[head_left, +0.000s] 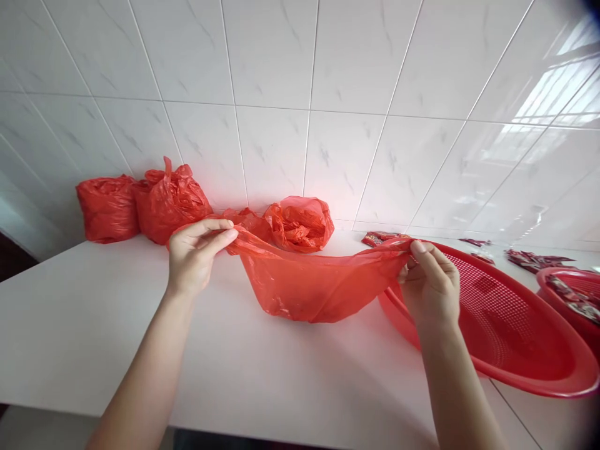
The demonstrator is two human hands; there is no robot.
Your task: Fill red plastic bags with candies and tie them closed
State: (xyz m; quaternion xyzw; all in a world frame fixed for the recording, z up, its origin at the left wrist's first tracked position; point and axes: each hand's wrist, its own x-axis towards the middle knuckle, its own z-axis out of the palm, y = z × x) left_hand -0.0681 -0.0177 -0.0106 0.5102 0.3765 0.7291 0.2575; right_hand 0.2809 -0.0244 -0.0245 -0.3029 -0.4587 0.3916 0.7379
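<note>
A thin red plastic bag (314, 287) is stretched sideways above the white counter, its upper edge sagging between my two hands. My left hand (197, 253) pinches one end of that edge between thumb and fingers. At the other end, my right hand (431, 281) grips the bag with the thumb on top, in front of the near-left rim of a large red perforated basket (529, 312). The bag hangs shallow, and its inside cannot be seen from here.
Along the tiled wall stand a packed red bag (107, 209), a tied red bag (171, 203) and a crumpled open red bag (300, 224). Small red packets (382, 238) lie behind the basket. A smaller red basket (569, 278) with packets is at the right edge.
</note>
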